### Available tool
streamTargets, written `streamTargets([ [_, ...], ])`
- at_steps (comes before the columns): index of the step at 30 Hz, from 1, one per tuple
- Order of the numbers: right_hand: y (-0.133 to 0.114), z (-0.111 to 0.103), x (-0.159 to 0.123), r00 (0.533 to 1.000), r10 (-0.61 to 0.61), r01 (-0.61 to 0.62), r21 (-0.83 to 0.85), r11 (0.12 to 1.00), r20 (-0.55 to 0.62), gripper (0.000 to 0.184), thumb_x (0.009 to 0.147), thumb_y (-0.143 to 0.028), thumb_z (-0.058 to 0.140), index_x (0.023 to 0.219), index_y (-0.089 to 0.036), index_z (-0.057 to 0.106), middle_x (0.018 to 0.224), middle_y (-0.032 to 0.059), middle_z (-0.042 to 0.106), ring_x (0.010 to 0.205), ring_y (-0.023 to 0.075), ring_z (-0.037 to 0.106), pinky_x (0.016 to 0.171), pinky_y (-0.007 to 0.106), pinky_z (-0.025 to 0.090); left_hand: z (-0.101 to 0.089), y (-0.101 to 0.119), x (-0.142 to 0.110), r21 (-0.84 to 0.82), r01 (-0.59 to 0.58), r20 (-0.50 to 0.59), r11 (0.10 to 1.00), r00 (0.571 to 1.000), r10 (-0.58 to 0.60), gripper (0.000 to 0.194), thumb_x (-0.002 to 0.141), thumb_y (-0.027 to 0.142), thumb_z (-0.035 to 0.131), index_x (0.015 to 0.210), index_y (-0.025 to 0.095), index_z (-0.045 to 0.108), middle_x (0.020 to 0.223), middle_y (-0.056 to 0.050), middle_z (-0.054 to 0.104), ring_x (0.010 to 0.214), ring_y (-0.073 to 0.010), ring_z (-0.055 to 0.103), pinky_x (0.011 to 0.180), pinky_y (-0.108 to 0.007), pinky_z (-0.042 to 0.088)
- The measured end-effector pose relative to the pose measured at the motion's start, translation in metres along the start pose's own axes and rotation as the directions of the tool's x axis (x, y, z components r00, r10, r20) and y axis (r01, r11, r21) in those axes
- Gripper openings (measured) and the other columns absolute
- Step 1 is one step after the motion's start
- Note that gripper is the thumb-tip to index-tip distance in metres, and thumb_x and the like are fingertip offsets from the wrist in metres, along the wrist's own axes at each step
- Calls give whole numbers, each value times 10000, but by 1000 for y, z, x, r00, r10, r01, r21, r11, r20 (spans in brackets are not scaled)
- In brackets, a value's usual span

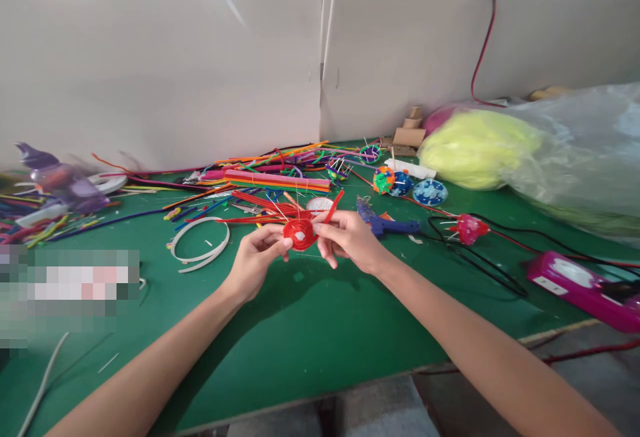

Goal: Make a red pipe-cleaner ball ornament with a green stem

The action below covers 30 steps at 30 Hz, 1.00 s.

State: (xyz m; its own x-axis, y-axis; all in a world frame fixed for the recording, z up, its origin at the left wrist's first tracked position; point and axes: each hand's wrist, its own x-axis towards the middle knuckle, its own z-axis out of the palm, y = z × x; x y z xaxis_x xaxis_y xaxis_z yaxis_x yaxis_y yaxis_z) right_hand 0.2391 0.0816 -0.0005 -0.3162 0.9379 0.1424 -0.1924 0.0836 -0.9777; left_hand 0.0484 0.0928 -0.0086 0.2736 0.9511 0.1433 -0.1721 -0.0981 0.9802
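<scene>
Over the green table, both hands hold a small red disc (294,238) wound from pipe cleaner, with a whitish patch at its centre and thin pale sticks poking out from its far side. My left hand (257,254) is closed on the disc's left edge, thumb in front. At the right edge, my right hand (350,237) pinches a red pipe cleaner (336,204) whose free end points up and right. Behind the hands lie more red pipe cleaners (255,202) and a white round piece (320,206). A blue glue gun (395,226) rests just beyond my right hand.
Loose pipe cleaners (280,180) pile along the back by a grey partition (165,70). Left are a white ring strip (227,240) and a purple bottle (65,184). Right are finished-looking discs (430,192), a red piece (470,229), a magenta power strip (585,290), cables and plastic bags (575,157).
</scene>
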Motion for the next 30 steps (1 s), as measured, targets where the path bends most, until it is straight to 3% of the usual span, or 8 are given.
streamTargets([
  [5,1,0,0,1000,8,-8,8,1000,23,142,821,-302,573,828,-163,545,466,-50,588,303,78,496,306,169,287,0,0,0,-8,-2,13,1000,1000,2,225,641,305,818,772,160,707,687,-8,676,556,-93,538,541,-220,444],
  [19,5,3,0,991,-61,49,-109,993,-115,103,826,-272,565,816,-177,527,441,-82,522,288,60,452,300,164,283,4,3,-1,-2,-23,-52,1000,998,23,250,583,328,846,722,167,714,653,-9,653,551,-101,512,526,-225,439],
  [26,-5,-2,-1,991,107,-107,-7,994,84,162,843,-332,556,849,-175,514,426,-58,564,273,74,469,262,147,201,-1,3,2,-37,14,42,999,999,-13,208,629,309,827,727,167,710,650,0,656,551,-90,535,532,-213,439],
  [30,-7,-1,-3,983,146,-151,39,988,111,218,867,-385,554,812,-178,513,421,-62,556,262,62,451,255,146,176,0,4,1,-40,26,55,999,998,-24,215,626,306,829,724,162,704,642,-1,657,537,-90,533,533,-218,439],
])
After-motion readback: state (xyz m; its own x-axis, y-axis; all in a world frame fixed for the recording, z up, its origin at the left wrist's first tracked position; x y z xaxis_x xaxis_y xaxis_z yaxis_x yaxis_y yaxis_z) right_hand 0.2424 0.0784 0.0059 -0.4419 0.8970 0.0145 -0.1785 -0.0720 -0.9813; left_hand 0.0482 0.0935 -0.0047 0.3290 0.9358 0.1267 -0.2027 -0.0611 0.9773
